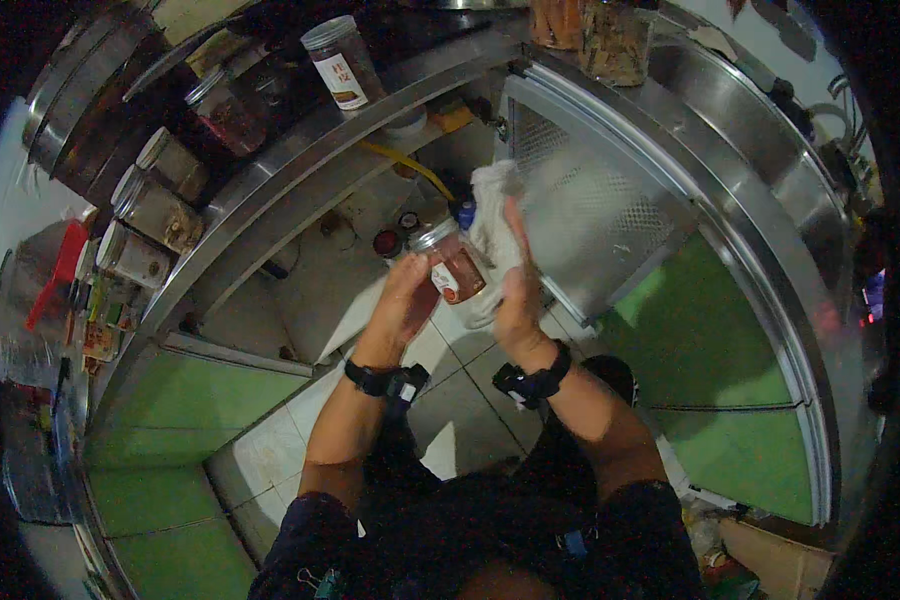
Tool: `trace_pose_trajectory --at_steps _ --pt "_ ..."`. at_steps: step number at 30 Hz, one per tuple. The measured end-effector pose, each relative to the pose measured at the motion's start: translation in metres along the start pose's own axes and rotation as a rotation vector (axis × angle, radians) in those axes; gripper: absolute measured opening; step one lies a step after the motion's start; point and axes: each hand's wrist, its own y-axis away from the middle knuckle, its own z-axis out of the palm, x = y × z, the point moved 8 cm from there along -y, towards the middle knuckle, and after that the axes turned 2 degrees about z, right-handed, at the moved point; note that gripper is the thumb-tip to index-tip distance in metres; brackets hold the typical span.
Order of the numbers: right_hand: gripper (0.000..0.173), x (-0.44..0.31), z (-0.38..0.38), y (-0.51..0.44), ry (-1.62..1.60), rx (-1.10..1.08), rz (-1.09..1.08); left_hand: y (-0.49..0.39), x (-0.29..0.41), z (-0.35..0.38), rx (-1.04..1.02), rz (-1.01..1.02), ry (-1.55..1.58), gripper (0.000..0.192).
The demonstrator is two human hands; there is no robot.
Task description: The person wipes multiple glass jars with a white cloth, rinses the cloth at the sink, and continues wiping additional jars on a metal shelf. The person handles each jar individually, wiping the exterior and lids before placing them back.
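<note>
In front of me, my left hand (403,289) grips a small clear jar (459,274) from its left side. The jar has a silvery screw lid, a white label bearing writing and reddish-brown contents, and it tilts slightly. A white cloth (495,217) hangs from my right hand (521,300), on the side facing the jar. Motion blurs that hand, and its fingers are partly hidden behind the cloth. Whether the cloth touches the jar is hard to tell. Below both hands lies the tiled floor (461,390).
A steel counter (285,161) curves around me, carrying a tall labelled jar (343,64) and several lidded jars (157,210) at left. Underneath is an open cabinet (322,255) with dark-capped bottles (388,243) and a yellow hose (405,159). A metal-framed door panel (600,195) stands at right.
</note>
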Motion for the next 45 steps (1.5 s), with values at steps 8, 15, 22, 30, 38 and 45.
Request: trace_pose_trajectory --at_steps 8,15,22,30,38,45 --pt "0.057 0.037 0.011 0.017 0.322 -0.271 0.058 0.03 -0.048 -0.016 0.155 0.054 -0.277 0.07" --pt "0.051 0.101 -0.034 0.007 -0.544 0.475 0.842 0.028 -0.005 0.013 0.169 0.476 -1.535 0.076" --pt "0.042 0.041 0.013 -0.017 0.235 -0.363 0.15 0.024 -0.027 -0.016 0.161 0.066 -1.286 0.061" --pt "0.039 0.071 0.007 -0.003 0.146 -0.665 0.482 0.049 -0.082 -0.002 -0.06 -0.378 0.061 0.044" --pt "0.055 0.119 -0.002 0.014 0.712 -0.367 0.426 0.037 -0.06 -0.035 0.337 -0.003 -1.316 0.051" --pt "0.027 0.131 -0.037 -0.012 0.145 -0.154 0.667 0.028 -0.076 -0.044 0.107 -0.299 -0.002 0.082"
